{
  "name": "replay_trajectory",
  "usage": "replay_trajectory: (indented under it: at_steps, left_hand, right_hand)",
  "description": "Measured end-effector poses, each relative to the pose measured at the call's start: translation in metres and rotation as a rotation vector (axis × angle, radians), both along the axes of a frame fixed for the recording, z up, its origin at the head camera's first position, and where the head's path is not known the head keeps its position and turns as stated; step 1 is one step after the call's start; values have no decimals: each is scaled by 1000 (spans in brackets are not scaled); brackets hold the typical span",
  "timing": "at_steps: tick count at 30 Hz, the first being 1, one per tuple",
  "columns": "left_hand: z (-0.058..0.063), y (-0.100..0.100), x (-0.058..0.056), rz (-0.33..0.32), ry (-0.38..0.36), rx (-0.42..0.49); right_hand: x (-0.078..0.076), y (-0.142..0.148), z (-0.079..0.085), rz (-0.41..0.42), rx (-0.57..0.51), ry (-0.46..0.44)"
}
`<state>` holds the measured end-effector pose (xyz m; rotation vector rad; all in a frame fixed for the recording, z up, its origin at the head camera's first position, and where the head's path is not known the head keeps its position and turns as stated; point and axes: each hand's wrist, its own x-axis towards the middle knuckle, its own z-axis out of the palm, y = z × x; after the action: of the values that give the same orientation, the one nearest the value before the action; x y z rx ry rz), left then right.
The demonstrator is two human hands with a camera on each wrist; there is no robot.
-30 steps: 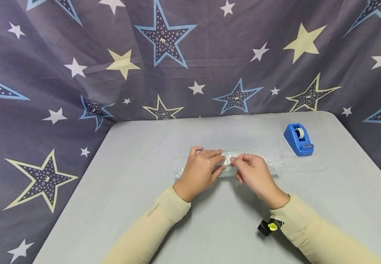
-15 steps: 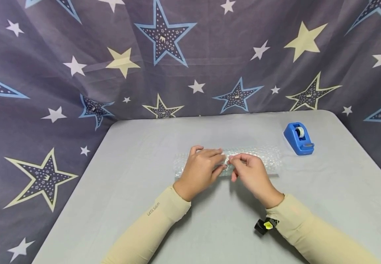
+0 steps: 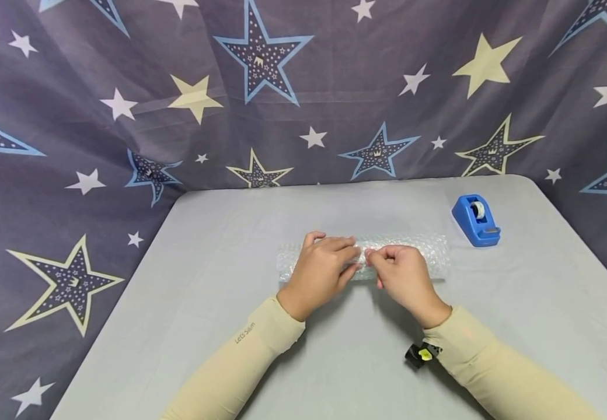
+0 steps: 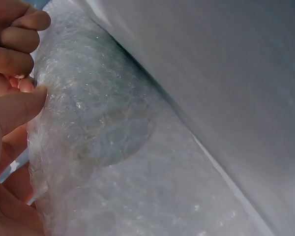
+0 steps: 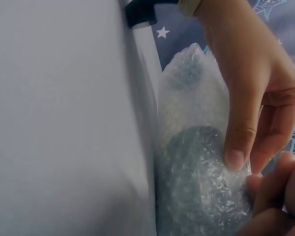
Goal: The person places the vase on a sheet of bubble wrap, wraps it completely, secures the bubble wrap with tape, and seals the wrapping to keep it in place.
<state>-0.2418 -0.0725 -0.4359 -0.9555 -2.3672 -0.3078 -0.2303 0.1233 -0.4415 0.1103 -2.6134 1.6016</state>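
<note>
A long bundle of clear bubble wrap [image 3: 432, 254] lies across the middle of the table, with a greenish rounded shape [image 5: 194, 152] showing through it. My left hand [image 3: 321, 265] holds the bundle, fingers spread over its top and thumb on the near side. In the left wrist view, the left thumb [image 4: 22, 108] presses at the wrap's edge. My right hand [image 3: 400, 277] is close beside the left fingertips, its thumb and forefinger pinching at the wrap's upper surface. The other right fingers curl under. I cannot tell whether a bit of tape is between the pinching fingertips.
A blue tape dispenser [image 3: 475, 221] with a roll of tape stands at the back right of the grey-covered table [image 3: 203, 245]. A dark star-print curtain [image 3: 303, 76] hangs behind and along the sides. A small black camera [image 3: 419, 354] sits at my right wrist.
My right hand has shifted slightly left and its lower fingers have curled in while it stays at the wrap. My left hand and the bundle stay practically still.
</note>
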Motion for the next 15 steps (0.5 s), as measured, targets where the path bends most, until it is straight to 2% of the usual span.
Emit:
replay_trajectory:
  at_steps: [15]
  left_hand:
    - [-1,-1,0,16,24,-12]
  right_hand:
    - [-3,7,-1,49,181,66]
